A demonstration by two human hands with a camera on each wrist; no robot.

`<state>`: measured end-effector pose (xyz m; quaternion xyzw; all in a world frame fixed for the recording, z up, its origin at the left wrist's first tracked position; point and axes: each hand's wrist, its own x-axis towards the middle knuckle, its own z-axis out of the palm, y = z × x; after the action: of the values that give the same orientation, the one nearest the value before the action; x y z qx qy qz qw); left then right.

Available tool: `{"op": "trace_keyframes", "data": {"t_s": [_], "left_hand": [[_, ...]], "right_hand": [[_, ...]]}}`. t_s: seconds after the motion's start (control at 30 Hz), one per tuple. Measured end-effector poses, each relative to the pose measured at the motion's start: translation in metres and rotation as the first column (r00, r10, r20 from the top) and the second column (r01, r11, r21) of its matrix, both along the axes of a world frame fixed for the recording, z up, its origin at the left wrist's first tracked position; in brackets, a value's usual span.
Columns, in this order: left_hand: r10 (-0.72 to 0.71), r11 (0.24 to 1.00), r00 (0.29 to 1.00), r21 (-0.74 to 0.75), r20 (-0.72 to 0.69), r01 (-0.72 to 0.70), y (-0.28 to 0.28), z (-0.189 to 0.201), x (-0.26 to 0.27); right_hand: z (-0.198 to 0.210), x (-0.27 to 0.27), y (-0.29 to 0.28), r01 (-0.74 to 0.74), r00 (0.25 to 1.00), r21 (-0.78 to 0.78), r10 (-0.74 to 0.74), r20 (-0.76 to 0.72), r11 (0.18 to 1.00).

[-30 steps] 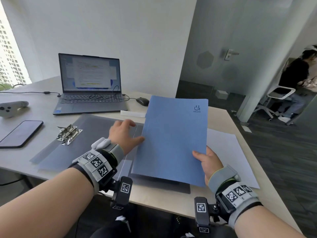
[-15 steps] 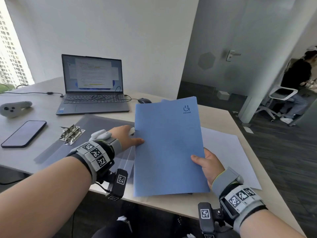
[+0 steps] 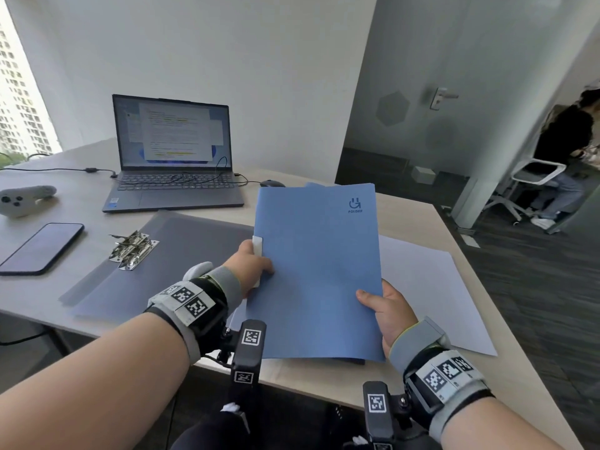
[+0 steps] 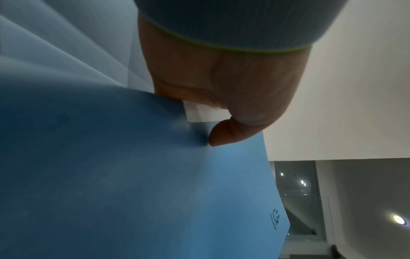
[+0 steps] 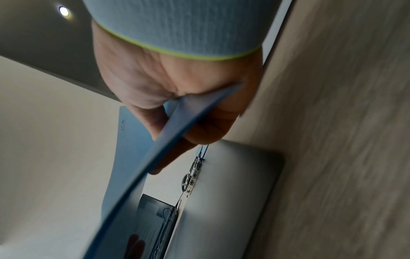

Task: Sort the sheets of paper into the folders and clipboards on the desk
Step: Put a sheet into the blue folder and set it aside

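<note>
Spanning most of the head view, the pale desk (image 3: 418, 209) carries a grey clipboard (image 3: 181, 245) lying flat on the left, and a white sheet of paper (image 3: 431, 287) on the right. Between them the blue folder (image 3: 318, 271) has come up off the surface since a second ago, when it lay nearly flat; it is now tilted toward the person and held closed. That suggests it is being readied to open and take paper. The right hand (image 3: 389, 310) pinches its near right edge, thumb on top, fingers beneath. The left hand (image 3: 251, 266) grips the left edge, thumb pressed on the cover beside a small white tab (image 3: 257, 246).
</note>
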<state>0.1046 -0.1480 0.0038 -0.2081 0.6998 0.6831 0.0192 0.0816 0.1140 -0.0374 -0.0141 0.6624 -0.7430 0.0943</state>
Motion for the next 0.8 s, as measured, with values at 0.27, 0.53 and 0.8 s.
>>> {"op": "trace_keyframes", "data": {"t_s": [0.27,0.53,0.8], "left_hand": [[-0.116,0.983,0.993,0.138,-0.019,0.117,0.005,-0.023,0.010],[-0.069,0.983,0.997,0.169,-0.014,0.071,0.001,-0.056,0.004],[0.034,0.999,0.994,0.023,-0.103,-0.032,-0.007,-0.053,-0.033]], "right_hand": [[-0.008,-0.003,0.004,0.081,0.997,-0.038,-0.080,0.007,0.996],[-0.004,-0.014,0.005,0.063,0.990,0.011,-0.064,0.123,0.998],[-0.002,-0.026,0.002,-0.080,0.973,0.230,0.026,0.228,0.970]]}}
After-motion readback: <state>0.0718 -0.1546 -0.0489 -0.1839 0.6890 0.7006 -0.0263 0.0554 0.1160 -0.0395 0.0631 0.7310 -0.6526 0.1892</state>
